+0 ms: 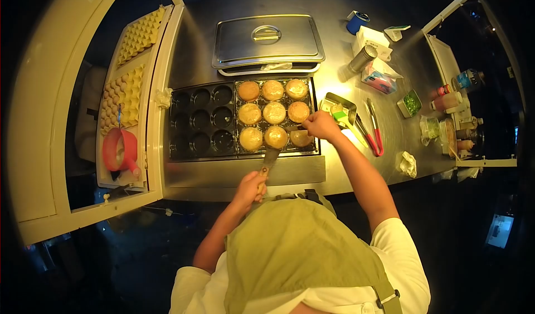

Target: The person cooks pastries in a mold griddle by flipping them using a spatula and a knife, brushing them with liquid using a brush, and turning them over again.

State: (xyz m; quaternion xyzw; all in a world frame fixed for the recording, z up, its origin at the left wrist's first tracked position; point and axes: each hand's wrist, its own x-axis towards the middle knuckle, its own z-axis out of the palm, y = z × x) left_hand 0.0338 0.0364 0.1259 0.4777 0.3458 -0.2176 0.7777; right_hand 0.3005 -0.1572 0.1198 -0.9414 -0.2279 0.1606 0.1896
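Observation:
My left hand (249, 190) is closed round the handle of a metal spatula (271, 156), whose blade meets the near edge of the bottom middle round cake (276, 137). In my right hand (322, 125) is a thin dark tool (295, 128), its tip at the right side of that same cake; its exact kind is hard to make out. Several golden round cakes sit in the wells of the right-hand black mould pan (236, 119). The bottom right cake (301, 139) lies just below my right hand and is partly shaded.
To the left is a second black pan (200, 118) with bare wells. A lidded steel tray (267, 46) stands behind. At right are a small steel tray (341, 103) with a green brush (348, 123), red-handled tongs (374, 135) and a steel shaker (362, 60). Egg trays (120, 94) and a pink jug (120, 149) stand far left.

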